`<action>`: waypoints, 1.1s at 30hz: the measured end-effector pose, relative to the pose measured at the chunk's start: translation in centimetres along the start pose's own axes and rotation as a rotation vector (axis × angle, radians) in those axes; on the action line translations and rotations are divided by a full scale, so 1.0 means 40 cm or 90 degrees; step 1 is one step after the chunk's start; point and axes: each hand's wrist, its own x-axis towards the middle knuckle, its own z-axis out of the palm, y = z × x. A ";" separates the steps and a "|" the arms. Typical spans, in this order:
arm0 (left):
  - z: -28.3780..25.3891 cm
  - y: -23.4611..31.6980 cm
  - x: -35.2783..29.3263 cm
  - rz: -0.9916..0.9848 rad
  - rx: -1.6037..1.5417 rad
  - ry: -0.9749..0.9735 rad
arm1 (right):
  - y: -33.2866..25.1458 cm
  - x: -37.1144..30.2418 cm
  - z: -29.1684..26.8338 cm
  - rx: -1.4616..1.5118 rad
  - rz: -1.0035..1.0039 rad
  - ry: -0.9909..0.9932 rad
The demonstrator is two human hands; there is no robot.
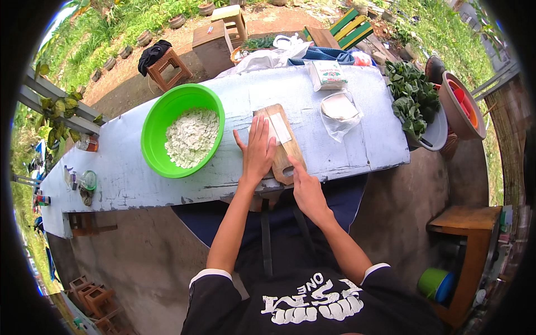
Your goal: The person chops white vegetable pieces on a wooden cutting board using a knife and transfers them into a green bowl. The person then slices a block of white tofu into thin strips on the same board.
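Note:
A wooden cutting board (294, 149) with a handle hole lies near the table's front edge. On it rests a flat white rectangular slab (280, 128). My left hand (258, 151) lies flat over the board's left side, fingers stretched forward beside the slab. My right hand (310, 192) is closed at the board's near right edge, its index finger pointing forward. It appears to grip a knife, mostly hidden by the fingers. To the left stands a bright green basin (149, 134) with many small white cut pieces (192, 137) in it.
Right of the board are an opened clear bag of white slabs (340, 109) and a white printed package (326, 75). Leafy greens (412, 95) and a brown basin (466, 120) stand at the right end. A glass jar (87, 143) sits far left; a wooden stool (168, 68) stands beyond.

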 end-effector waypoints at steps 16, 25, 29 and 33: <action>-0.034 0.005 0.004 0.025 0.068 -0.037 | -0.038 0.177 0.061 0.022 -0.142 0.054; -0.037 0.009 0.005 0.000 0.053 -0.064 | -0.056 0.192 0.057 0.010 -0.098 0.026; -0.038 0.010 0.003 -0.003 0.046 -0.067 | -0.061 0.191 0.056 0.010 -0.104 0.031; -0.040 0.014 0.004 -0.004 0.055 -0.069 | -0.065 0.192 0.057 -0.002 -0.078 0.012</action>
